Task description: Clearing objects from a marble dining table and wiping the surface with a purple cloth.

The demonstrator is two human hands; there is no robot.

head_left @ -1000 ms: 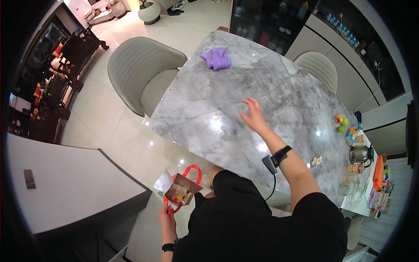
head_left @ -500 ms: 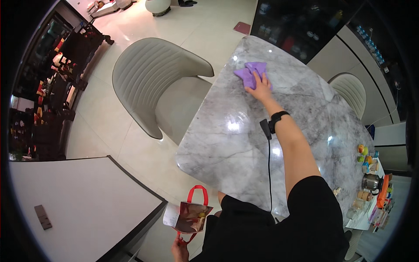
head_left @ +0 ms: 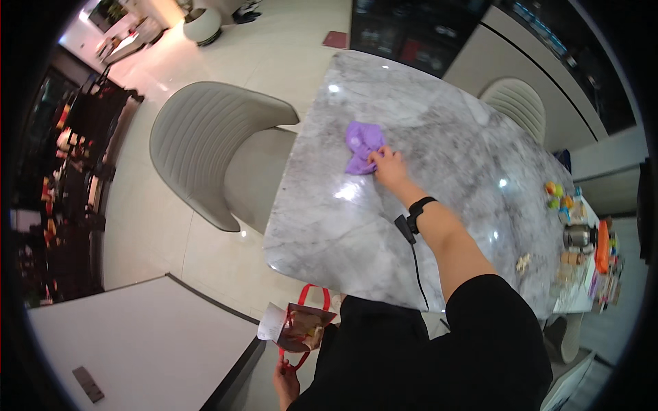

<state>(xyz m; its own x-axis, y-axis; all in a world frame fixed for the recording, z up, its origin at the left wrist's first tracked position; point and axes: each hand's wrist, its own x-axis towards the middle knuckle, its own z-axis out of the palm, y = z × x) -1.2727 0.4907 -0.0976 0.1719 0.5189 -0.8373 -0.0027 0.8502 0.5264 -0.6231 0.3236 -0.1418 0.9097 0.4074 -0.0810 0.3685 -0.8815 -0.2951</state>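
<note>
A crumpled purple cloth (head_left: 363, 142) lies on the grey-and-white marble table (head_left: 329, 240). My right hand (head_left: 391, 168) grips its near right edge, fingers bent and pressed onto it. Around my right wrist is a black band (head_left: 416, 214) with a small black box and a cable running down toward me. Low at the left, my left hand (head_left: 286, 381) is closed on the lower red strap of a bag (head_left: 305, 329). This bag hangs open beside my leg, with some pale things inside that I cannot make out. A white sheet (head_left: 271, 322) sticks out at its side.
A grey padded chair (head_left: 205, 144) stands against the table's left edge, another (head_left: 517, 106) at the far right. Fruit (head_left: 554, 192), a metal pot (head_left: 579, 236) and jars crowd the right end. A small pale heap (head_left: 523, 263) lies nearby. A white panel (head_left: 137, 342) fills the lower left.
My right hand has pulled the purple cloth nearer to me across the table, and the cloth has changed its folds. My left hand still holds the bag strap. The whole view has shifted somewhat.
</note>
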